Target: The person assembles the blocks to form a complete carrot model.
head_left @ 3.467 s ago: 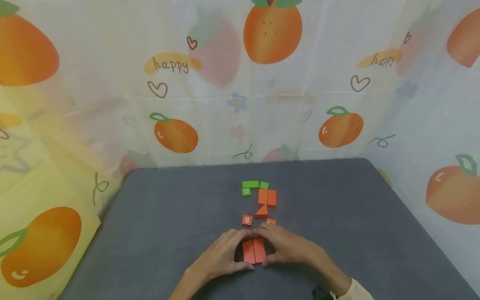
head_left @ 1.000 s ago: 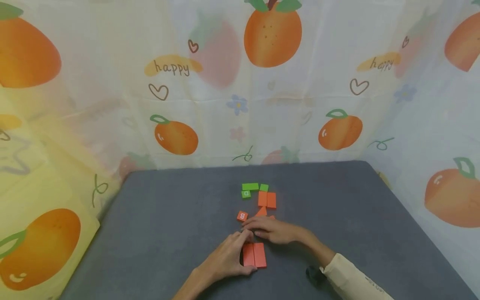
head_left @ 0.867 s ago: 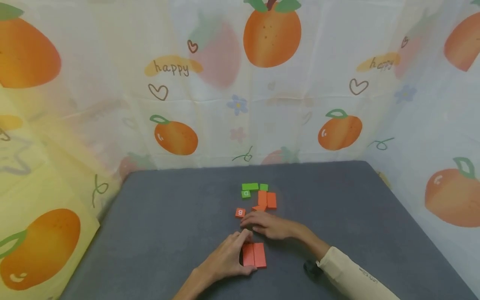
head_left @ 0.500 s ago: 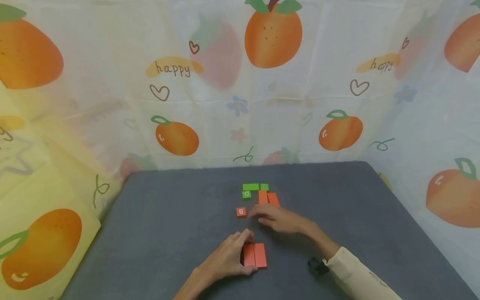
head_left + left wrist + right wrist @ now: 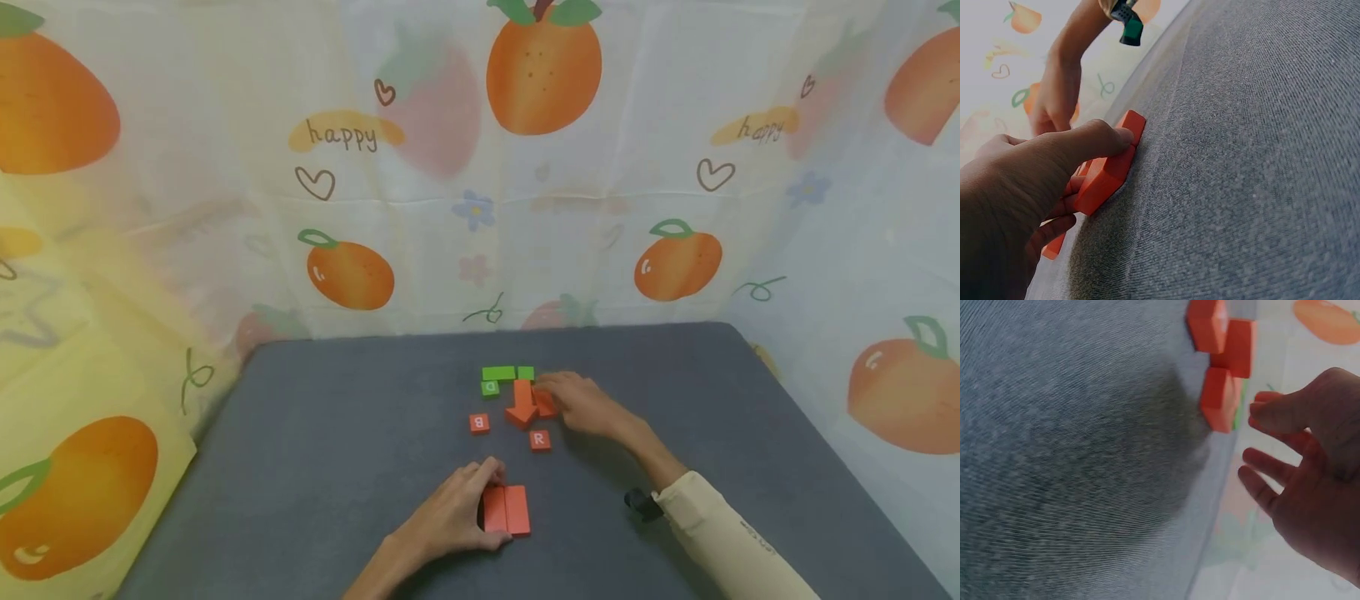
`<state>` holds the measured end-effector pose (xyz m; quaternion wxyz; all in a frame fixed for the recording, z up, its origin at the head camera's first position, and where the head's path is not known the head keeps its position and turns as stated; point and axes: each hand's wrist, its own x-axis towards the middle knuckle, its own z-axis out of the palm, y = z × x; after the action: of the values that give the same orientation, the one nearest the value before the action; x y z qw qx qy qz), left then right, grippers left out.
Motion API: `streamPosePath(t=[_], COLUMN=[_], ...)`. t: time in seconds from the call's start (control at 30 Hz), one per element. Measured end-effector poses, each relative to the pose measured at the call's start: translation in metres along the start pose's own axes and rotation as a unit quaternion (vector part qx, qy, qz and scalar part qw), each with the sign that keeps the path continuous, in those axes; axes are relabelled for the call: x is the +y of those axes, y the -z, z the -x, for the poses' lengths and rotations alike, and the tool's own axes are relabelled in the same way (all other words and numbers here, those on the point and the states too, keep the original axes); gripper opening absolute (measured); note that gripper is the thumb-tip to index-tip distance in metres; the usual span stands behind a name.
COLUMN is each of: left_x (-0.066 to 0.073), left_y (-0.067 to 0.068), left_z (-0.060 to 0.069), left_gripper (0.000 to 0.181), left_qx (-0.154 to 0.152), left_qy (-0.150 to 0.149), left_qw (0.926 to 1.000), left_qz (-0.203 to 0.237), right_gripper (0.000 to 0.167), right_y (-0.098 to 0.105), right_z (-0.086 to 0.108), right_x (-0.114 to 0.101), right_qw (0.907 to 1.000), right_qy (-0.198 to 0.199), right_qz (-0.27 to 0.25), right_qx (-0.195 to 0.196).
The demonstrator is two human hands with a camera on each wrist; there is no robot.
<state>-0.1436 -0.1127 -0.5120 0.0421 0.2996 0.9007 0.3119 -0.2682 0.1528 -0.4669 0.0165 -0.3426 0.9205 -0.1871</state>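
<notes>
My left hand (image 5: 459, 510) grips two red blocks (image 5: 507, 510) lying side by side near the front, thumb at the near edge and fingers at the far edge. In the left wrist view the thumb of the left hand (image 5: 1029, 175) presses on the red blocks (image 5: 1105, 178). My right hand (image 5: 592, 407) is at the right of an orange-red block (image 5: 545, 403), partly covering it. In the right wrist view the right hand (image 5: 1316, 456) has relaxed fingers beside the blocks (image 5: 1217, 400). An arrow shape of orange-red pieces (image 5: 522, 404) lies just left of that hand.
Green blocks (image 5: 498, 373) lie at the back, one lettered D (image 5: 490, 389). Red letter blocks B (image 5: 479, 423) and R (image 5: 540, 441) lie between the arrow and my left hand. Everything is on a dark grey table (image 5: 337, 433), with a printed curtain (image 5: 435, 250) behind.
My right hand has moved back and right from the near blocks, uncovering the R block. The triangle now meets the long orange-red block as an arrow. The left hand keeps its hold.
</notes>
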Motion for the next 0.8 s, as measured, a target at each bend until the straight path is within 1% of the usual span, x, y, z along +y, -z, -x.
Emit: streamPosePath(t=[0.07,0.13,0.23,0.33,0.4,0.47,0.57,0.63,0.8], left_x=[-0.001,-0.001,-0.001,-0.001,-0.001,-0.001,-0.002,-0.002,-0.002], left_y=[0.001,0.001,0.001,0.002,0.002,0.002,0.001,0.001,0.002], left_z=[0.000,0.001,0.001,0.001,0.000,0.001,0.000,0.000,-0.002], left_gripper=[0.061,0.061,0.061,0.061,0.060,0.060,0.060,0.059,0.058], left_qx=[-0.002,-0.003,-0.004,-0.004,-0.004,-0.005,-0.004,-0.002,-0.003], left_qy=[0.003,0.005,0.004,0.007,0.009,0.010,0.008,0.005,0.005], left_qw=[1.0000,1.0000,1.0000,1.0000,0.9999,0.9999,1.0000,1.0000,1.0000], left_qz=[0.002,0.002,0.000,-0.003,-0.004,-0.004,0.000,0.001,0.005], right_gripper=[0.036,0.035,0.030,0.031,0.037,0.042,0.040,0.037,0.036], right_y=[-0.002,-0.003,-0.002,-0.001,0.000,0.000,-0.002,-0.002,-0.001], right_z=[0.001,0.002,0.004,0.004,0.002,0.001,0.000,0.002,0.012], right_x=[0.001,0.002,0.004,0.007,0.009,0.010,0.011,0.011,0.006], right_qw=[0.9996,0.9989,0.9980,0.9969,0.9966,0.9963,0.9964,0.9958,0.9918], right_qy=[-0.007,-0.015,-0.030,-0.041,-0.039,-0.029,-0.023,-0.023,-0.017], right_qz=[0.018,0.031,0.046,0.061,0.067,0.074,0.072,0.083,0.127], right_qx=[-0.022,-0.033,-0.033,-0.027,-0.027,-0.032,-0.037,-0.033,-0.004])
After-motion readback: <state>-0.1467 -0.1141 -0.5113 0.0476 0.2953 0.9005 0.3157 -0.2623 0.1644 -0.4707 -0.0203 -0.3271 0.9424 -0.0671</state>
